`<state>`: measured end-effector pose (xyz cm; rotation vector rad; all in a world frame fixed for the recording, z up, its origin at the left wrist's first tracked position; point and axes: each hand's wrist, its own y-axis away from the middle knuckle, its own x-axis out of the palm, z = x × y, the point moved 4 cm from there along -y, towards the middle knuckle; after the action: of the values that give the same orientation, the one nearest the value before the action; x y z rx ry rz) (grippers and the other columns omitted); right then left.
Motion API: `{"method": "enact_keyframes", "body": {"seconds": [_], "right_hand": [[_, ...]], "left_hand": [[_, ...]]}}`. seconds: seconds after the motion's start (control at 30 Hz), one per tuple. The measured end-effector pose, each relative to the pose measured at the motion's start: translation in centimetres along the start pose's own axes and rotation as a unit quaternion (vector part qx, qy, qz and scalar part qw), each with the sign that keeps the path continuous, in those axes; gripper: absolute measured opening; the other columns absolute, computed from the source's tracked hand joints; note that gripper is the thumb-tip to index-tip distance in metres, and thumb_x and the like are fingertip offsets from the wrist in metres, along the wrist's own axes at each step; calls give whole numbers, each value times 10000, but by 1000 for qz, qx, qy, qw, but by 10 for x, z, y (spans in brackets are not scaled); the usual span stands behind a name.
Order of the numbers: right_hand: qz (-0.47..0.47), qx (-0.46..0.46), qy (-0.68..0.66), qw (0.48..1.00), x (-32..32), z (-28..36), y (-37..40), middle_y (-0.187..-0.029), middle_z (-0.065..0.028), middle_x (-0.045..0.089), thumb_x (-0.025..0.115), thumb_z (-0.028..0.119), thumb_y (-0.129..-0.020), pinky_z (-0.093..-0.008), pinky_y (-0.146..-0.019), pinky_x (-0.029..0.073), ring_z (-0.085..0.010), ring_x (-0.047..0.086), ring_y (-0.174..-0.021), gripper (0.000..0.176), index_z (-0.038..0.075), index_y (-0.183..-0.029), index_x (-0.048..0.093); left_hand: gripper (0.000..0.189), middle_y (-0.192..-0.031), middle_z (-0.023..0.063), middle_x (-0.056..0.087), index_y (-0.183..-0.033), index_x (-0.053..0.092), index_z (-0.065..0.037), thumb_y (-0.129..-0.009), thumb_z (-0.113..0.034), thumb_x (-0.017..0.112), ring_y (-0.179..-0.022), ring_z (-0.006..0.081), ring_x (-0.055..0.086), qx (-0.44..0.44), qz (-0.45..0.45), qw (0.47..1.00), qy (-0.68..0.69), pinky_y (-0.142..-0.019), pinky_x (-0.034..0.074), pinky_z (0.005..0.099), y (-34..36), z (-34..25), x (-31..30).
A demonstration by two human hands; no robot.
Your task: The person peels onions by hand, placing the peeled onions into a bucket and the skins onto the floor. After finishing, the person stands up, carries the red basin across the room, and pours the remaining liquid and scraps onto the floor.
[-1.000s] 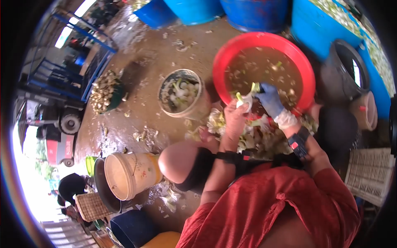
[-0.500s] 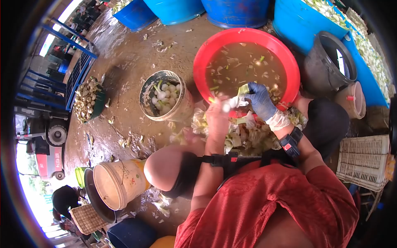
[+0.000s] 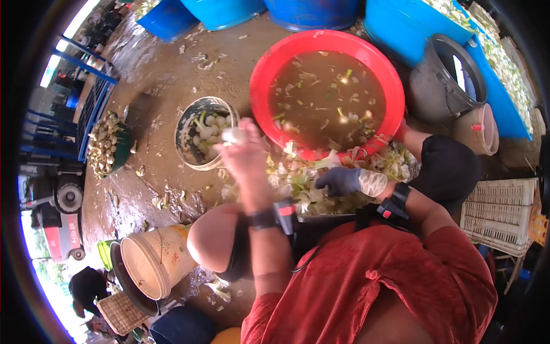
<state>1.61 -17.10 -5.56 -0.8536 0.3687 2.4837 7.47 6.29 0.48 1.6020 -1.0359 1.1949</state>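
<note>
Left hand (image 3: 247,153), in the head view, is grasping a white bulb (image 3: 234,135) at its fingertips, blurring so much that the bulb's long axis is not showing. Just to its left, the bucket (image 3: 187,133) is opening upward, its right rim lying nearest the bulb. Gloved right hand (image 3: 338,182) is staying well apart from the bucket, above the leaf scraps (image 3: 301,188); whether it is gripping anything, I cannot tell.

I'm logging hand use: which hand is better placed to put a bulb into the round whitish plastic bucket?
Left, probably: the bare left hand appears to hold a round white bulb close by the whitish bucket. The blue-gloved right hand is farther off, over pale peelings.
</note>
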Motion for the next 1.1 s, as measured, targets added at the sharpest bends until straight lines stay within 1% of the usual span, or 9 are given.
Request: {"method": "enact_keyframes", "body": {"seconds": [0.13,0.23,0.27,0.4,0.5,0.63,0.7,0.77,1.1], "right_hand": [[-55,75,62,994,-55,-12,-32,-634,-135,616,682,382,-738,-379,-562,465,-253,601,-566,311,76,-682,665],[-245,210,-33,946,-108,-102,-36,-689,-140,635,665,410,-720,-373,-631,487,-283,616,-629,329,82,-728,678],[-228,283,11,932,-117,-146,-37,-760,-144,652,675,390,-712,-374,-673,499,-284,638,-708,315,80,-765,686],[-178,476,56,859,-121,-245,-36,-1031,-192,628,716,418,-677,-368,-811,481,-323,605,-964,503,91,-1050,630],[-271,419,-110,859,-70,-285,-41,-1047,-165,634,764,398,-641,-371,-841,460,-329,594,-949,551,82,-1070,620],[184,248,376,874,-15,-281,-82,-1013,-92,645,654,215,-785,-343,-835,474,-253,610,-924,309,108,-1074,626],[-125,184,92,971,-13,-281,-89,-964,-90,645,534,161,-874,-329,-861,474,-253,609,-902,225,88,-1067,625],[-246,91,-533,805,-54,-180,-101,-953,-84,659,610,101,-813,-333,-824,488,-209,621,-890,127,46,-927,623],[-246,34,-504,828,-95,-6,-94,-1034,-87,632,455,340,-934,-314,-862,451,-158,586,-961,356,41,-1026,625]], "left_hand": [[813,-1458,257,99,-1430,-54,-41,-922,-526,355,-1356,368,170,18,-64,997,43,-1086,256,477,5,-3,19],[678,-1410,239,230,-1385,157,47,-950,-432,361,-1309,376,266,-64,-141,968,-197,-1086,260,478,16,36,-5],[387,-1072,165,541,-986,494,-26,-921,-407,467,-1023,290,529,-87,-126,964,-215,-886,436,406,16,43,-23],[292,-1007,124,578,-987,519,-32,-925,-314,474,-949,255,569,-113,-147,933,-310,-815,472,358,23,63,-13],[195,-912,111,593,-978,516,-21,-919,-204,481,-814,231,597,-119,-166,917,-343,-708,493,328,19,75,-5],[154,-870,113,610,-981,529,-14,-908,-148,514,-753,221,621,-129,-177,909,-353,-651,513,315,14,77,-24],[165,-839,109,626,-988,546,-19,-885,-145,573,-721,211,633,-114,-182,902,-374,-630,531,324,14,78,-32],[170,-842,110,624,-986,544,-19,-885,-152,574,-716,213,631,-119,-183,897,-385,-627,533,332,15,80,-44],[266,-956,73,630,-1048,582,-12,-790,-12,649,-838,164,611,-68,-37,944,-320,-731,514,298,29,85,-15]]}}
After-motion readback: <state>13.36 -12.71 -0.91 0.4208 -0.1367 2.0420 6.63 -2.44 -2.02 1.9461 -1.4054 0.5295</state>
